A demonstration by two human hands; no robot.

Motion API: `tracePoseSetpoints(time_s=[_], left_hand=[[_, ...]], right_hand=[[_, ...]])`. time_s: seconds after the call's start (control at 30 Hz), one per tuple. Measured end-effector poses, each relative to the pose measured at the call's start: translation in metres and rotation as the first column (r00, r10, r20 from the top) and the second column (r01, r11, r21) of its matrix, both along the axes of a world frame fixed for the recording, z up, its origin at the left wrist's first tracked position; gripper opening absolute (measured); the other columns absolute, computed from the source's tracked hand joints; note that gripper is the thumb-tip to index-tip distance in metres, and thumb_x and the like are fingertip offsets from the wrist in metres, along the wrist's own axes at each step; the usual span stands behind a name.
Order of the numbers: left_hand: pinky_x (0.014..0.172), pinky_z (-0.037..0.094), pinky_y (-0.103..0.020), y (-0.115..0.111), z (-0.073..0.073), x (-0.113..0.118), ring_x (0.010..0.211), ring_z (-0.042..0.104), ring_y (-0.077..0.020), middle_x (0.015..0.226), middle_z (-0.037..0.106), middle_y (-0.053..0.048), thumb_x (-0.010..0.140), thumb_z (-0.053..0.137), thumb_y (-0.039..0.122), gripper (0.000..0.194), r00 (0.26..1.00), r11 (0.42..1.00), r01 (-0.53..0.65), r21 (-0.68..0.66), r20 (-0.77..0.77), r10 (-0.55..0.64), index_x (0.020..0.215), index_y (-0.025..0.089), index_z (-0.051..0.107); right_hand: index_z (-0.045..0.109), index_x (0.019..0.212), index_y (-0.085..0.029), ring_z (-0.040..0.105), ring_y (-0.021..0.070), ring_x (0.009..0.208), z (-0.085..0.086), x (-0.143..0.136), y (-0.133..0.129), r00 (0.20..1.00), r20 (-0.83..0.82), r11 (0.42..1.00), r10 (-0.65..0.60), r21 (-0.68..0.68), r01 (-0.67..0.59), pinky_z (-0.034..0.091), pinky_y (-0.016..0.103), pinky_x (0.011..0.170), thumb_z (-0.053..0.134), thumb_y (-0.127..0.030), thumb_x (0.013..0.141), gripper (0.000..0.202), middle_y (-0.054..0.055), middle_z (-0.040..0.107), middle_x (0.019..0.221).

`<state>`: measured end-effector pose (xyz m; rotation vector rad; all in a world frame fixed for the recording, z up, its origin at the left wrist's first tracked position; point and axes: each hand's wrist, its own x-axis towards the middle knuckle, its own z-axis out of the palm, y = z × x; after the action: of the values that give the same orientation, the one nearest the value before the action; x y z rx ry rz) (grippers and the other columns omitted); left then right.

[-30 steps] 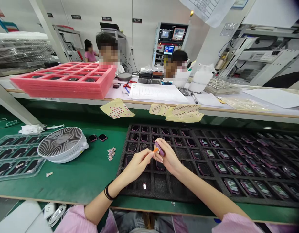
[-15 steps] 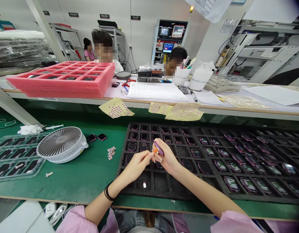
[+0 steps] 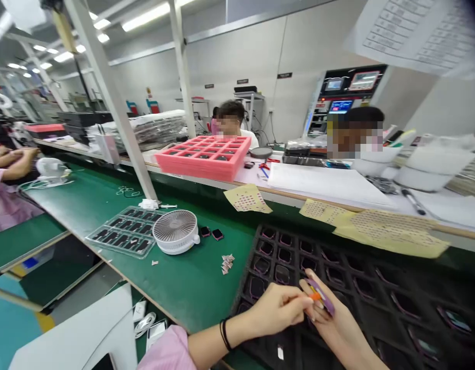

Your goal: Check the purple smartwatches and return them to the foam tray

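In my right hand (image 3: 339,329), a purple watch case (image 3: 325,299) is held tilted above the black foam tray. The fingers of my left hand (image 3: 285,308) pinch a small orange piece (image 3: 315,296) against the side of the case. Whether the orange piece is attached to the case I cannot tell. Beneath both hands lies the black foam tray (image 3: 237,298), its pockets holding several purple-rimmed watch cases (image 3: 282,274). A small white-and-pinkish piece (image 3: 280,352) rests in one pocket near the front.
Left of the tray are a pile of small pale pieces (image 3: 227,263), two watch cases (image 3: 217,234), a grey fan (image 3: 176,231) and a clear plastic tray (image 3: 124,231). A shelf holds pink foam trays (image 3: 202,164) and papers. Co-workers sit beyond it; another person's arms (image 3: 14,162) show at far left.
The view has swung left, so the scene and my hands appear farther right and the neighbouring workplace shows. My hands keep the watch case and orange piece together.
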<state>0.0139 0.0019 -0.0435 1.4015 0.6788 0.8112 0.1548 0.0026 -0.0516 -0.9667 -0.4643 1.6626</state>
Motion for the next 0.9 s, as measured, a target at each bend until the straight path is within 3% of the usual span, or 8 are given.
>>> tracePoseSetpoints(time_s=[0.17, 0.3, 0.5, 0.67, 0.7, 0.77, 0.83, 0.9], left_hand=[[0.045, 0.027, -0.020, -0.001, 0.004, 0.000, 0.042, 0.034, -0.0050, 0.046, 0.041, 0.006, 0.085, 0.049, 0.052, 0.044, 0.999, 0.999, -0.013, 0.031, -0.032, 0.014, 0.065, 0.014, 0.056], [0.043, 0.025, -0.020, 0.001, 0.006, 0.001, 0.041, 0.034, -0.0058, 0.045, 0.040, 0.006, 0.087, 0.044, 0.056, 0.047, 0.995, 0.996, -0.092, 0.017, -0.031, 0.093, 0.064, 0.015, 0.052], [0.050, 0.031, -0.020, 0.001, 0.004, 0.005, 0.051, 0.040, -0.0074, 0.057, 0.045, 0.005, 0.084, 0.054, 0.052, 0.040, 0.967, 0.970, -0.205, 0.129, -0.128, 0.221, 0.066, 0.016, 0.049], [0.048, 0.026, -0.021, 0.010, -0.007, -0.005, 0.047, 0.030, -0.0075, 0.052, 0.036, 0.008, 0.086, 0.048, 0.053, 0.041, 0.980, 0.993, -0.100, 0.065, -0.165, 0.109, 0.065, 0.018, 0.041], [0.048, 0.025, -0.021, 0.013, -0.008, -0.013, 0.047, 0.030, -0.0076, 0.052, 0.035, 0.008, 0.086, 0.047, 0.053, 0.040, 0.975, 0.991, -0.110, 0.072, -0.183, 0.122, 0.066, 0.019, 0.041], [0.050, 0.024, -0.021, 0.022, -0.010, -0.036, 0.049, 0.030, -0.0083, 0.055, 0.033, 0.007, 0.086, 0.045, 0.054, 0.040, 0.929, 0.959, -0.215, 0.183, -0.265, 0.259, 0.065, 0.020, 0.038], [0.053, 0.025, -0.021, 0.032, -0.010, -0.066, 0.053, 0.036, -0.0100, 0.057, 0.034, 0.005, 0.085, 0.045, 0.052, 0.041, 0.787, 0.871, -0.321, 0.373, -0.406, 0.464, 0.062, 0.020, 0.035], [0.052, 0.025, -0.022, 0.041, -0.011, -0.095, 0.052, 0.042, -0.0128, 0.054, 0.039, 0.004, 0.087, 0.043, 0.048, 0.037, 0.600, 0.831, -0.316, 0.457, -0.582, 0.549, 0.062, 0.021, 0.038]], right_hand=[[0.059, 0.080, -0.021, 0.023, 0.0003, 0.034, -0.004, 0.003, -0.001, 0.999, 0.029, 0.999, 0.034, 0.000, -0.034, 0.022, 0.015, 0.032, 0.083, -0.046, 0.053, 0.044, -0.008, 0.046, 0.052], [0.055, 0.077, -0.020, 0.021, 0.0011, 0.034, 0.003, 0.000, -0.005, 0.997, 0.081, 0.996, -0.012, 0.092, 0.004, 0.022, 0.015, 0.034, 0.079, -0.047, 0.064, 0.038, -0.011, 0.035, 0.044], [0.058, 0.093, -0.024, 0.039, 0.0069, 0.047, 0.004, -0.010, -0.016, 0.959, 0.274, 0.980, -0.073, 0.199, 0.017, 0.033, 0.017, 0.040, 0.075, -0.054, 0.066, 0.044, -0.005, 0.050, 0.061], [0.057, 0.092, -0.025, 0.043, 0.0100, 0.051, -0.009, -0.002, -0.014, 0.873, 0.467, 0.933, -0.137, 0.357, -0.045, 0.035, 0.020, 0.040, 0.064, -0.055, 0.077, 0.034, -0.003, 0.051, 0.070], [0.057, 0.092, -0.025, 0.042, 0.0101, 0.051, -0.011, 0.005, -0.011, 0.849, 0.500, 0.926, -0.171, 0.377, -0.036, 0.035, 0.020, 0.040, 0.063, -0.054, 0.078, 0.033, -0.002, 0.051, 0.071], [0.056, 0.093, -0.025, 0.043, 0.0111, 0.053, -0.016, 0.030, -0.003, 0.762, 0.583, 0.904, -0.283, 0.427, 0.009, 0.037, 0.022, 0.042, 0.062, -0.053, 0.079, 0.032, -0.001, 0.053, 0.076], [0.056, 0.093, -0.024, 0.049, 0.0140, 0.060, -0.022, 0.065, 0.006, 0.607, 0.689, 0.877, -0.396, 0.480, 0.027, 0.042, 0.025, 0.050, 0.062, -0.051, 0.078, 0.031, 0.001, 0.057, 0.080], [0.056, 0.090, -0.023, 0.056, 0.0186, 0.073, -0.031, 0.101, 0.013, 0.406, 0.797, 0.874, -0.446, 0.485, 0.008, 0.046, 0.031, 0.065, 0.060, -0.047, 0.079, 0.027, 0.004, 0.061, 0.084]])
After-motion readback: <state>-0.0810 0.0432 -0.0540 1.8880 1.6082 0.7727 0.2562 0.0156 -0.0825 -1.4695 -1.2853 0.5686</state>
